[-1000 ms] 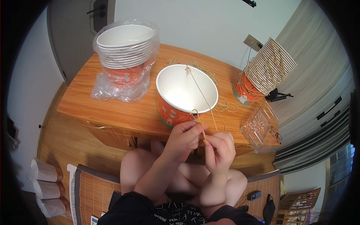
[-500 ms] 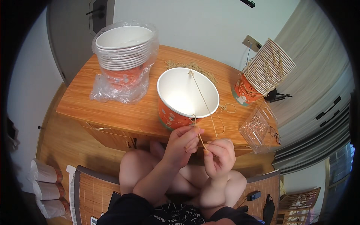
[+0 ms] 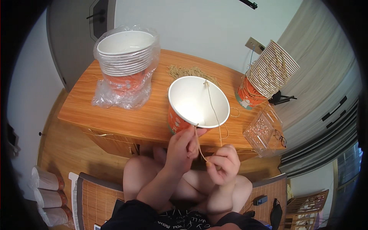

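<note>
A white-lined paper bucket (image 3: pixel 186 97) with an orange printed outside stands near the table's front edge, its mouth tipped toward me. Twine (image 3: pixel 213 105) is knotted at the far side of its rim and runs across the mouth to my right hand. At the near rim my left hand (image 3: pixel 182 146) is closed, pinching the twine close under the edge against the bucket's side; its fingertips are partly hidden. My right hand (image 3: pixel 225 165), lower and to the right, pinches the twine between thumb and fingers, and a strand stretches between both hands.
A plastic-wrapped stack of buckets (image 3: pixel 126 57) stands at the left of the wooden table (image 3: pixel 115 111). A pile of cut twine (image 3: pixel 188 71) lies behind the bucket. At the right are a twine-draped bucket stack (image 3: pixel 272 69), a clear box of small pieces (image 3: pixel 260 130) and eyeglasses (image 3: pixel 281 138).
The bucket has shifted slightly right and tilted more toward me. My left hand has moved up against its near rim, while my right hand stays nearly in place, still pinching the twine.
</note>
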`<state>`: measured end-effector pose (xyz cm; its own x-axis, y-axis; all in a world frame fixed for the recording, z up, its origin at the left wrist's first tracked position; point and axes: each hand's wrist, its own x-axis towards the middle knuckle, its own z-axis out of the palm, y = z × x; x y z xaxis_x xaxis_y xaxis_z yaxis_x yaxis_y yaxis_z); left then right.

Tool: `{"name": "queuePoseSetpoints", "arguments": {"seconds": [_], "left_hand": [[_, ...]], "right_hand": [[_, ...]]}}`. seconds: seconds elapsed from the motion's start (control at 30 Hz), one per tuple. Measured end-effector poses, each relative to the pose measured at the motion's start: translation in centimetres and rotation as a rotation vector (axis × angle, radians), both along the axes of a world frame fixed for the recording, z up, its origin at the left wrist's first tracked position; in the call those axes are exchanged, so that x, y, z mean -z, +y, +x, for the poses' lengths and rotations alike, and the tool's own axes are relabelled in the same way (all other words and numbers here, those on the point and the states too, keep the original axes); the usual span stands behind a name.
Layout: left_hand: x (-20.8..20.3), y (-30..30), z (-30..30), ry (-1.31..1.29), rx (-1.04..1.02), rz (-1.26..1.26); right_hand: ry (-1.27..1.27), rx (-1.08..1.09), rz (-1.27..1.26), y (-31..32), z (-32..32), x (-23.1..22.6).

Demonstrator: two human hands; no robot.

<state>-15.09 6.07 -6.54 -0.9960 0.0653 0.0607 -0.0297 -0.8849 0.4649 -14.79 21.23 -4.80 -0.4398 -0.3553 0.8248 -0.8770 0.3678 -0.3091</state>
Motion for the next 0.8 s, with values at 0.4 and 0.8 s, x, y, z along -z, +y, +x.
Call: {"name": "queuePoseSetpoints", "arguments": {"seconds": [0.4,0.8], "left_hand": [[-2.2,-1.2,-0.6,0.421,-1.270,-1.604],[-2.3,-3.0,2.7,0.826,-0.903,-1.611]], "right_hand": [[-0.519,0.173,-0.057,1.8,-4.9,0.6],[-0.901,-0.123,-0.320,4.6,-10.1,-2.0]]}}
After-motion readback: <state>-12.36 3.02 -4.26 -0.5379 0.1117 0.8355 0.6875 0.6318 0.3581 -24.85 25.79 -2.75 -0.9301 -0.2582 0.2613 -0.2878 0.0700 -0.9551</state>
